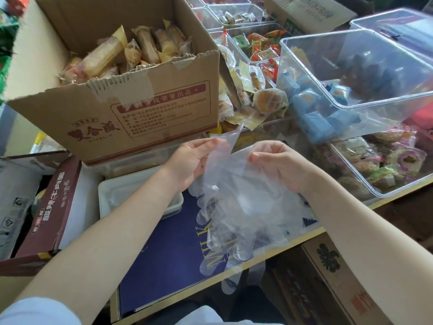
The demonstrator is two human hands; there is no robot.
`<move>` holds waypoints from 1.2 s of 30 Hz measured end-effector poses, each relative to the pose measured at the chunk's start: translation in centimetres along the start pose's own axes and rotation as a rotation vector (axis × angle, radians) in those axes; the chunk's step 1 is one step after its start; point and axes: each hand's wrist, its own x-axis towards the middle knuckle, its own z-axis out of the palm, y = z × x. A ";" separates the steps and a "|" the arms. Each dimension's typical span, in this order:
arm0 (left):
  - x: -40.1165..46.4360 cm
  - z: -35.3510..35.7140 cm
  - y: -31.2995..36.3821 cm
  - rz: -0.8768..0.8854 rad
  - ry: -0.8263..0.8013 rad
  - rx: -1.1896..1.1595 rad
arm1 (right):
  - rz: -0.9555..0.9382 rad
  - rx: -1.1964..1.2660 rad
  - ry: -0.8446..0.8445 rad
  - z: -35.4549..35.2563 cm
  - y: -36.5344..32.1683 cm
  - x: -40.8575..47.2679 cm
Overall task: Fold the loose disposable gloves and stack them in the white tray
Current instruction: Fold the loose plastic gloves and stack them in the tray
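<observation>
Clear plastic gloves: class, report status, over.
Left hand and right hand both pinch clear plastic gloves, held up, unfolded. White plastic tray under left forearm. Nothing blocking.

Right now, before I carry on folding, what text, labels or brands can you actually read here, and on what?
"雙合成": big red brand characters on the front of the open cardboard box.
Red panel and small print on that box: too blurred to read.
"NIN": gold letters on the blue box lid, partly hidden under the clear gloves.
Large white characters on the maroon carton: too blurred to read reliably.
Lower right brown carton: red mark unreadable.
</observation>
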 end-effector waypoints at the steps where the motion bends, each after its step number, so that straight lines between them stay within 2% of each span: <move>1: 0.0 0.1 0.1 0.001 -0.040 -0.013 | -0.011 -0.038 0.031 -0.1 0.1 0.1; 7: -0.2 0.3 0.2 0.005 -0.139 -0.094 | -0.109 -0.347 0.323 0.6 0.3 0.8; 11: -0.7 0.3 0.2 -0.040 -0.210 -0.108 | -0.090 -0.433 0.490 1.2 0.1 1.2; 14: -0.6 0.1 0.1 -0.020 -0.117 -0.116 | -0.010 -0.492 0.575 1.3 0.1 1.4; 18: 0.1 -1.1 -0.1 0.058 0.154 -0.112 | 0.204 -0.637 0.822 0.4 0.9 1.4; 21: 0.1 -2.2 0.1 0.120 0.245 -0.123 | 0.301 -0.458 0.925 0.0 1.0 1.0; 24: 0.2 -3.0 0.3 0.141 0.283 -0.156 | 0.345 -0.407 0.969 0.0 0.7 0.5; 26: 0.2 -3.2 0.4 0.147 0.315 -0.205 | 0.312 -0.357 1.023 0.2 0.8 0.6; 29: 0.1 -3.0 0.2 0.185 0.353 -0.185 | 0.241 -0.158 1.093 1.0 1.4 1.1; 31: -0.1 -2.7 -0.2 0.228 0.384 -0.133 | 0.264 -0.029 1.074 2.1 1.8 1.4; 33: -0.5 -2.2 -0.6 0.270 0.378 -0.026 | 0.287 0.098 0.985 3.5 2.1 1.7; 36: -1.5 -0.5 -1.4 0.298 0.262 0.097 | 0.290 0.208 0.862 5.5 2.2 2.2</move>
